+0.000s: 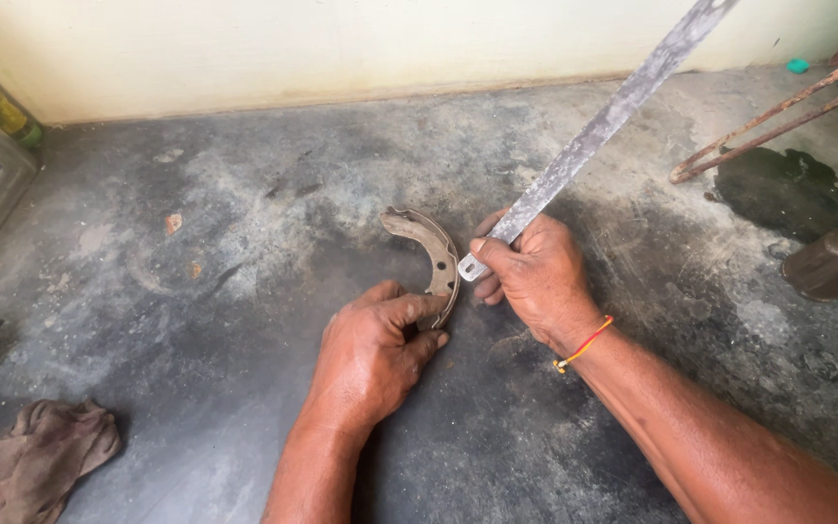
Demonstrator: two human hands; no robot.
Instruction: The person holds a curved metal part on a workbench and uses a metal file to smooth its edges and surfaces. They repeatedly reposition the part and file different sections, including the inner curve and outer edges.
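The left hand (372, 354) lies low on the stained concrete floor (244, 243), its thumb and fingers pressed together on the near end of a curved brake shoe (431, 254); the grip is a pinch on the shoe's lower tip. The brake shoe is a rusty crescent of metal with small holes along its web, lying on the floor near the centre of the view, its far end pointing up and to the left, its near end between the two hands. The right hand (533, 275) sits just beside the shoe on its right side, fingers curled tight around the lower end of a long flat metal strip (601, 126). The strip rises from that fist at a slant, up and to the right, and runs out of the top edge of the view; its bottom tip shows just below the thumb, close to the shoe, though contact between them cannot be confirmed. A red and yellow thread band (584, 344) circles the right wrist. A crumpled brown rag (39, 456) lies at lower left, well apart from the hands. Thin rusty rods (768, 121) lie at upper right beside a dark oily stain (788, 189). A dark metal cylinder (836, 260) rests at the right edge.
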